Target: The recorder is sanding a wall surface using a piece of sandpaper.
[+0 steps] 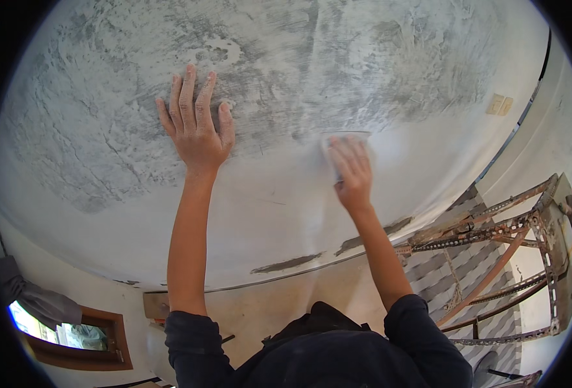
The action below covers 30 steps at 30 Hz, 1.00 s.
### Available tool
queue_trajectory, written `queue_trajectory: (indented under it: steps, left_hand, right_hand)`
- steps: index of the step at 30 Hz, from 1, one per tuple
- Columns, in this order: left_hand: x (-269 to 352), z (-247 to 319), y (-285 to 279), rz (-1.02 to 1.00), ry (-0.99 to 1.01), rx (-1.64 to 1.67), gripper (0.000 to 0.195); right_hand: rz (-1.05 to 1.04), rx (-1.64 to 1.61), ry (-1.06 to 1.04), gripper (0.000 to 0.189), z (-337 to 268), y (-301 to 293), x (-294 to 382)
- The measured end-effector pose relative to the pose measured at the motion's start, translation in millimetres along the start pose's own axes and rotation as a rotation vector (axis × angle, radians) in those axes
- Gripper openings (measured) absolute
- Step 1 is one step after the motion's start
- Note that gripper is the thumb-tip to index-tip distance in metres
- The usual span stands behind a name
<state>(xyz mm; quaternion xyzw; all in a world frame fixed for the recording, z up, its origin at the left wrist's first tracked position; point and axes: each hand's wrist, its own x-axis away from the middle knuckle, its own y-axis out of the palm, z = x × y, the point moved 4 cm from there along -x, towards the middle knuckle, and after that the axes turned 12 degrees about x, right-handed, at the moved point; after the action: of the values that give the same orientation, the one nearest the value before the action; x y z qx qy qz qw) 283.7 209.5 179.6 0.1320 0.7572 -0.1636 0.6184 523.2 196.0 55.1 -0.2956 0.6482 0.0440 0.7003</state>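
Before me is a plastered wall [261, 184], rough grey and streaked above, smooth and white lower down. My left hand [198, 123] lies flat against the grey area with its fingers spread, and white dust coats the fingers. To its right, my right hand [353, 169] presses a pale flat pad [346, 134] to the wall where grey meets white. Both that hand and the pad are blurred. The pad's exact kind cannot be told, and my fingers hide most of its face.
Rusty perforated metal framing [490, 233] stands at the right above patterned floor tiles [431, 286]. A socket plate [499, 104] is on the wall's right side. At lower left are a wooden-framed window [116, 334] and a grey curtain [43, 300]. Dark bare patches [286, 263] line the wall's foot.
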Motion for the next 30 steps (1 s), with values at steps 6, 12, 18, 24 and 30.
queue_trajectory:
  steps: [6, 12, 18, 24, 30]
  left_hand:
    - [-2.3, 6.8, 1.2, -0.018, -0.004, -0.024, 0.036]
    - [-1.5, 1.6, 2.6, 0.011, 0.007, 0.006, 0.036]
    - [-3.1, 4.6, -0.3, 0.003, -0.008, -0.016, 0.037]
    - [-2.3, 4.7, 0.7, 0.0, 0.012, -0.01, 0.036]
    - [-0.1, -0.4, -1.2, 0.007, 0.008, -0.004, 0.035]
  right_hand:
    - [0.09, -0.085, 0.173, 0.057, -7.1, 4.2, 1.1]
    - [-0.021, -0.052, -0.086, 0.057, -56.9, 17.8, -8.2]
    - [0.107, 0.057, 0.147, 0.059, 13.0, -10.4, -1.7]
    - [0.078, -0.072, 0.11, 0.055, -52.3, 14.0, -9.1]
    - [0.019, 0.073, -0.038, 0.052, -28.8, 12.1, -3.9]
